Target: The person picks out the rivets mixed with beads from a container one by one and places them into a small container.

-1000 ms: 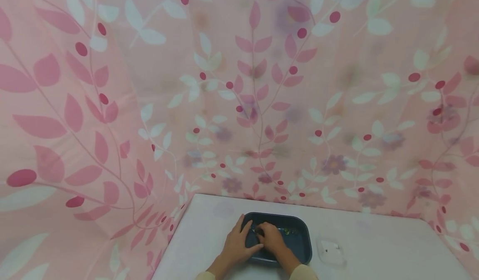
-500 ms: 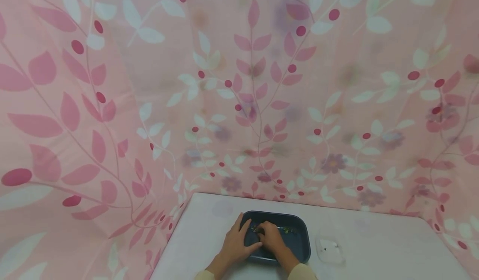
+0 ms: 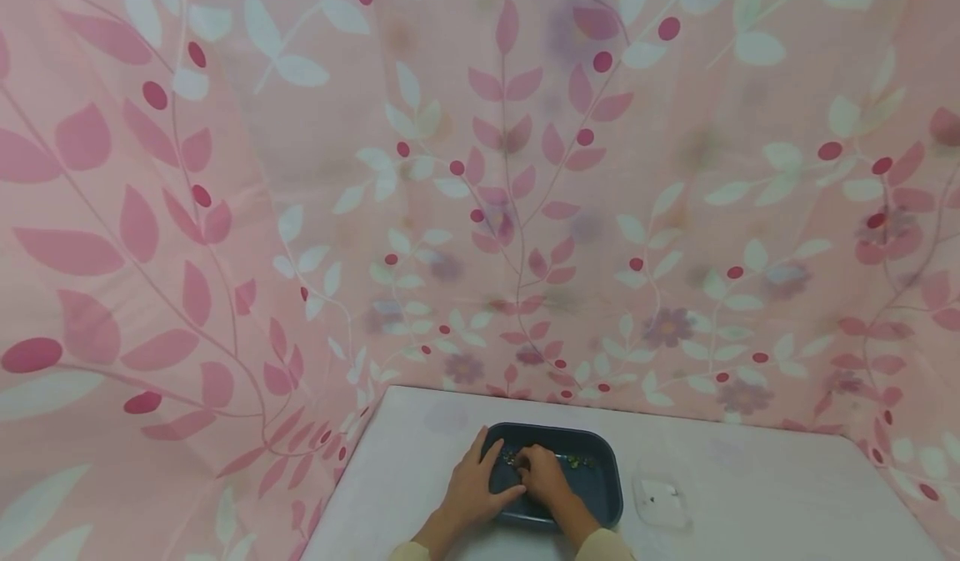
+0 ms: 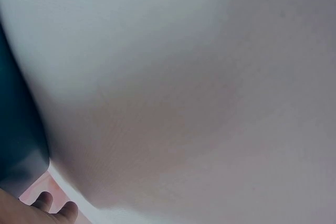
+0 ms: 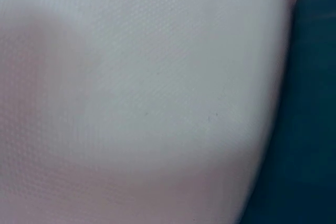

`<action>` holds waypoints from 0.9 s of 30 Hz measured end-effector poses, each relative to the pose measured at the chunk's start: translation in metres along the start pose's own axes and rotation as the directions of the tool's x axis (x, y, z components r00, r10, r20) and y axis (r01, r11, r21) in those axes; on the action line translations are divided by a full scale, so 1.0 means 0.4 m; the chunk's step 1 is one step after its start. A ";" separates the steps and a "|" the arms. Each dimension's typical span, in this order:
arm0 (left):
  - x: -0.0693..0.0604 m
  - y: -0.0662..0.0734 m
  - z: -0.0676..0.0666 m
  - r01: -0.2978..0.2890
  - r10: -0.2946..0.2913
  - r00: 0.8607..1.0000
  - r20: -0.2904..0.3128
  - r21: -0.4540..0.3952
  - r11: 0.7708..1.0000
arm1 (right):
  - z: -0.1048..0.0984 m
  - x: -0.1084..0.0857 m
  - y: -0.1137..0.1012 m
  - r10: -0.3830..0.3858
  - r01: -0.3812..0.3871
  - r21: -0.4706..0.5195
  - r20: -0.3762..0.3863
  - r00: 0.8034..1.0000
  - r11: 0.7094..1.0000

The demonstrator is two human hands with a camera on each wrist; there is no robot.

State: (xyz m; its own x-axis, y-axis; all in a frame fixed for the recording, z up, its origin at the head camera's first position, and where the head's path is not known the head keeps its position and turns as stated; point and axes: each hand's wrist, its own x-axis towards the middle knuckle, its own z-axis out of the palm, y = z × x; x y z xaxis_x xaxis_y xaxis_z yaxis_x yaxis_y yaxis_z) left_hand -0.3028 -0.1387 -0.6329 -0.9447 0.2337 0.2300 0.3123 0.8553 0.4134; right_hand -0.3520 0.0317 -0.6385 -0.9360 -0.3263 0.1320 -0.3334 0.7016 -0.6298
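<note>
A dark blue tray stands on the table in the head view, with both hands at it. My left hand lies over its left side, fingers spread and fairly straight, thumb stretched toward the right hand. My right hand reaches inside with fingers bent down; its fingertips are hidden, so I cannot tell whether they pinch anything. Small greenish bits lie between the hands, and more yellow-green bits lie right of the right hand. In the left wrist view, left fingers show beside the tray's outer wall.
A small clear container with a few dark specks stands right of the tray on the white table. A pink leaf-patterned curtain rises behind and at the sides. The right wrist view shows the tray's wall along its right edge.
The head view has shifted very slightly. Both hands stay in nearly the same place, and the right fingers move only a little inside the tray.
</note>
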 end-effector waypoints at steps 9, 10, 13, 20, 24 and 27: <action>-0.001 0.006 -0.005 0.013 -0.013 1.000 0.008 0.002 1.000 | 0.002 -0.002 0.002 -0.015 0.015 0.001 -0.009 1.000 1.000; -0.002 0.007 -0.006 0.013 -0.013 1.000 0.007 0.002 1.000 | 0.002 -0.003 0.002 -0.017 0.017 -0.001 -0.011 1.000 1.000; -0.001 0.009 -0.009 0.020 -0.020 1.000 0.015 0.003 1.000 | 0.000 -0.004 0.002 -0.019 0.019 0.000 -0.017 1.000 1.000; 0.001 0.013 -0.009 0.023 -0.023 1.000 0.011 0.007 1.000 | -0.002 -0.005 0.004 -0.024 0.024 0.006 -0.011 1.000 1.000; -0.001 0.013 -0.011 0.010 -0.010 1.000 -0.005 0.014 1.000 | -0.003 -0.005 0.003 -0.016 0.016 0.010 0.006 1.000 1.000; -0.004 0.012 -0.012 0.009 -0.009 1.000 -0.010 0.013 1.000 | -0.004 -0.004 0.000 -0.016 0.016 0.014 0.025 1.000 1.000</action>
State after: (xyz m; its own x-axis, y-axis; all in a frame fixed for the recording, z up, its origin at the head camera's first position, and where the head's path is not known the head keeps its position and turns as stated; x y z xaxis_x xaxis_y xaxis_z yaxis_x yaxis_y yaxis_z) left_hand -0.2993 -0.1372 -0.6270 -0.9464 0.2218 0.2348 0.3025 0.8635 0.4036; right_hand -0.3506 0.0334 -0.6376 -0.9275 -0.3529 0.1232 -0.3464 0.6877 -0.6381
